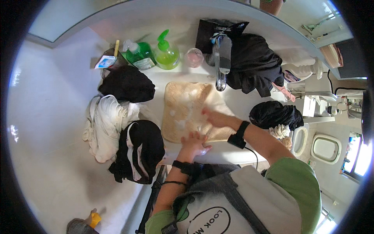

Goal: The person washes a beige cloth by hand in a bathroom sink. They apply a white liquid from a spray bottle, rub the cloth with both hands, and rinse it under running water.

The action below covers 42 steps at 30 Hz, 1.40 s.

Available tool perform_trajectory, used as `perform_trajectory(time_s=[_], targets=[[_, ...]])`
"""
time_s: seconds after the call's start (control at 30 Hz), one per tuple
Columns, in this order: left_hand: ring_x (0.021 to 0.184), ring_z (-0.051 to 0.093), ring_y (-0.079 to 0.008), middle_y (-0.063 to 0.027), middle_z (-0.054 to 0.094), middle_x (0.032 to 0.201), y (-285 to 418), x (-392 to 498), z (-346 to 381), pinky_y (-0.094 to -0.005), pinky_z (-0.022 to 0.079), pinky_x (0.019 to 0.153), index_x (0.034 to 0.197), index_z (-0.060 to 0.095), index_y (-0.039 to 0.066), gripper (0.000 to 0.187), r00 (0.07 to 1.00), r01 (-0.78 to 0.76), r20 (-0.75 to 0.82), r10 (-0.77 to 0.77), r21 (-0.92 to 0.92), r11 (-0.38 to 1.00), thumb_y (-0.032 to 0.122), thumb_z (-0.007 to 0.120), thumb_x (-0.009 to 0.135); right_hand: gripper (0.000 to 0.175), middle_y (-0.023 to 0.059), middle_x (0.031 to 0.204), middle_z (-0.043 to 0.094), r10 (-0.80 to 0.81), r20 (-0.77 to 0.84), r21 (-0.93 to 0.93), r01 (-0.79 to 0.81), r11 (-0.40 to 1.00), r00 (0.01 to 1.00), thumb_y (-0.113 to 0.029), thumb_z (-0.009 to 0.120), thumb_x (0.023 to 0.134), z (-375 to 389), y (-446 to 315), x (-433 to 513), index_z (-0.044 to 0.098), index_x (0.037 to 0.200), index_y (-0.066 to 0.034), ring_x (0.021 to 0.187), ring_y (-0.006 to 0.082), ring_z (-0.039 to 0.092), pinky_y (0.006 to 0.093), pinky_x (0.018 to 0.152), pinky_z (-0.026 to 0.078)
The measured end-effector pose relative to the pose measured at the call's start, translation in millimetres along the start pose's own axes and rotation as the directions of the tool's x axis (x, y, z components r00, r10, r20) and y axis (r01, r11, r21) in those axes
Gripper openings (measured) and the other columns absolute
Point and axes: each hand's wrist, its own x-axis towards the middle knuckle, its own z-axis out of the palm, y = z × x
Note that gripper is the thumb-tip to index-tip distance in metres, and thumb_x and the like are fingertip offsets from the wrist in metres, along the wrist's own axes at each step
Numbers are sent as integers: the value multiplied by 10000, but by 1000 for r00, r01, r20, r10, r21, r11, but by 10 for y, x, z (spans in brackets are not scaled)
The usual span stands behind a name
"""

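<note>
A beige mat or board (181,102) with a wavy pattern lies over the sink, under the faucet (221,64). White suds dot its surface. My left hand (194,144) rests at its front edge with fingers spread, holding nothing, and foam shows by the thumb. My right hand (217,117) is on or just over the right half, blurred; its fingers cannot be made out clearly. The mat's right side looks creased or folded near that hand. Both my wrists wear black straps, and a cable runs from the right one.
Behind stand a green bottle (141,55), a pump bottle (167,55) and a clear cup (194,58). Black cloth (127,84), white cloth (102,125) and a black-and-white garment (140,152) lie left. Black garments (251,63) and a black bundle (274,115) sit right, near a white bottle (301,71).
</note>
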Motion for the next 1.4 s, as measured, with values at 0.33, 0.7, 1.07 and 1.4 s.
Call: perform_trajectory(time_s=[0.33, 0.7, 1.07, 1.4], targets=[[1422, 165, -325, -122, 197, 1541, -35, 16, -19, -643, 146, 1077, 1462, 293, 246, 745, 998, -44, 39, 45, -23, 999, 634, 460, 849, 279, 148, 1143, 573, 428, -320, 347, -316, 883, 845, -187, 575, 855, -592, 566, 106, 612, 1068, -11, 1004, 241, 587, 364, 805, 493], [1437, 101, -322, -102, 132, 1560, 25, 13, -67, -660, 118, 1074, 1475, 242, 292, 753, 994, 7, 110, -5, -22, 1000, 664, 433, 848, 263, 178, 1081, 593, 302, -562, -21, -378, 925, 770, -233, 613, 820, -475, 140, -56, 553, 1047, -114, 949, 326, 607, 430, 800, 507], [1436, 116, -316, -103, 175, 1551, 39, 43, -45, -681, 108, 1064, 1459, 296, 290, 725, 993, 8, 121, -9, 10, 1000, 638, 461, 845, 196, 155, 907, 643, -92, 203, -204, 134, 970, 975, -224, 544, 872, 291, -457, -105, 558, 1022, -100, 821, 365, 627, 473, 708, 488], [1427, 113, -356, -114, 126, 1560, 59, 68, -49, -711, 131, 1039, 1466, 271, 311, 717, 996, 5, 92, -7, 22, 1000, 653, 419, 854, 187, 119, 818, 651, 1, -274, -485, -139, 864, 962, -206, 517, 884, -495, 32, 51, 571, 991, -62, 790, 315, 659, 445, 677, 517]])
